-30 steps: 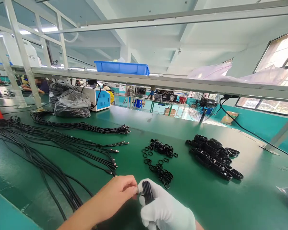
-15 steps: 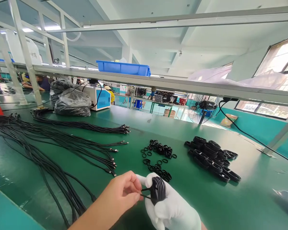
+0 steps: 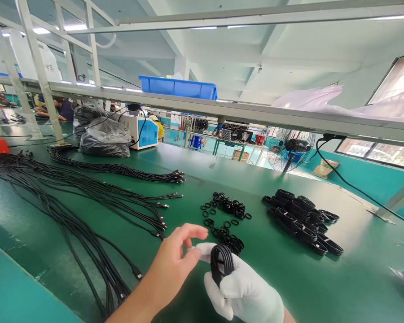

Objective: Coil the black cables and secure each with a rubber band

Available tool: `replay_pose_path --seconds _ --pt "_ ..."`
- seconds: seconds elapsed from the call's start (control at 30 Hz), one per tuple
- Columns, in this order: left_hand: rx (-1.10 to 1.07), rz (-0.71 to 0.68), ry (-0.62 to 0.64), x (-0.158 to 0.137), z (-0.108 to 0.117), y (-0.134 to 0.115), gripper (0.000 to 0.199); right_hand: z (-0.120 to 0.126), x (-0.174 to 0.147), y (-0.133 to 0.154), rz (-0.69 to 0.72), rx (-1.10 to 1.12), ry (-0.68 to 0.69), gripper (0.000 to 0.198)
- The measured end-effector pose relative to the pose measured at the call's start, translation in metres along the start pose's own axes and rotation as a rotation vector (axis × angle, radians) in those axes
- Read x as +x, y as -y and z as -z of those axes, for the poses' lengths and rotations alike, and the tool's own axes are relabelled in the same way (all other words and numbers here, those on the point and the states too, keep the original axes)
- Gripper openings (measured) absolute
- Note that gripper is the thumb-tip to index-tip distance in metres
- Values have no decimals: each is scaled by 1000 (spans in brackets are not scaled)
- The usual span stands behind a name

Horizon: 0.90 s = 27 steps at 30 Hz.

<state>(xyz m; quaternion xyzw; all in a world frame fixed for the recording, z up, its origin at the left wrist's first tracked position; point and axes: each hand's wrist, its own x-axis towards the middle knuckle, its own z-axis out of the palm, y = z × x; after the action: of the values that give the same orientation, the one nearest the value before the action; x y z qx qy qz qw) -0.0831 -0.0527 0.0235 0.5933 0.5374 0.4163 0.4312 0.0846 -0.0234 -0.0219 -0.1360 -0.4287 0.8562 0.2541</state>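
A white glove covers my right hand (image 3: 244, 287), and its fingers are closed around a black coiled cable (image 3: 226, 262). Just left of the coil is my bare left hand (image 3: 175, 255), thumb and index finger apart, with nothing seen between them. Its thumb tip is close to the gloved fingers; whether they touch I cannot tell. Beyond both hands lie loose black rings (image 3: 230, 206) in a scattered pile. Long straight black cables (image 3: 87, 242) with metal plugs spread over the left side of the green table (image 3: 202, 179).
Coiled black cables (image 3: 299, 215) are heaped at the right. A blue tray (image 3: 178, 88) rests on the shelf above the table. Plastic-wrapped bundles (image 3: 103, 134) and a white-and-blue machine (image 3: 143, 130) stand at the back left. Behind the table is a fan (image 3: 289, 148).
My left hand has let go of the cable end and opened, lifting slightly away. The cable is now fully coiled in my right hand. The view has shifted slightly.
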Motion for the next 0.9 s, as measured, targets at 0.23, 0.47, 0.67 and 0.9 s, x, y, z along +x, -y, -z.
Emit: replay_pose_path --seconds 0.23,0.47,0.67,0.9 --pt "-58 49 241 21 14 -7 27 -13 6 -1 34 157 -87 38" --pt "-225 173 48 27 3 10 27 -21 16 1 105 -157 -381 50" --pt "-229 216 147 11 -2 14 21 -17 18 1 58 -110 -294 50" --pt "-364 254 128 10 -12 30 22 -10 12 -3 -39 -101 -238 47"
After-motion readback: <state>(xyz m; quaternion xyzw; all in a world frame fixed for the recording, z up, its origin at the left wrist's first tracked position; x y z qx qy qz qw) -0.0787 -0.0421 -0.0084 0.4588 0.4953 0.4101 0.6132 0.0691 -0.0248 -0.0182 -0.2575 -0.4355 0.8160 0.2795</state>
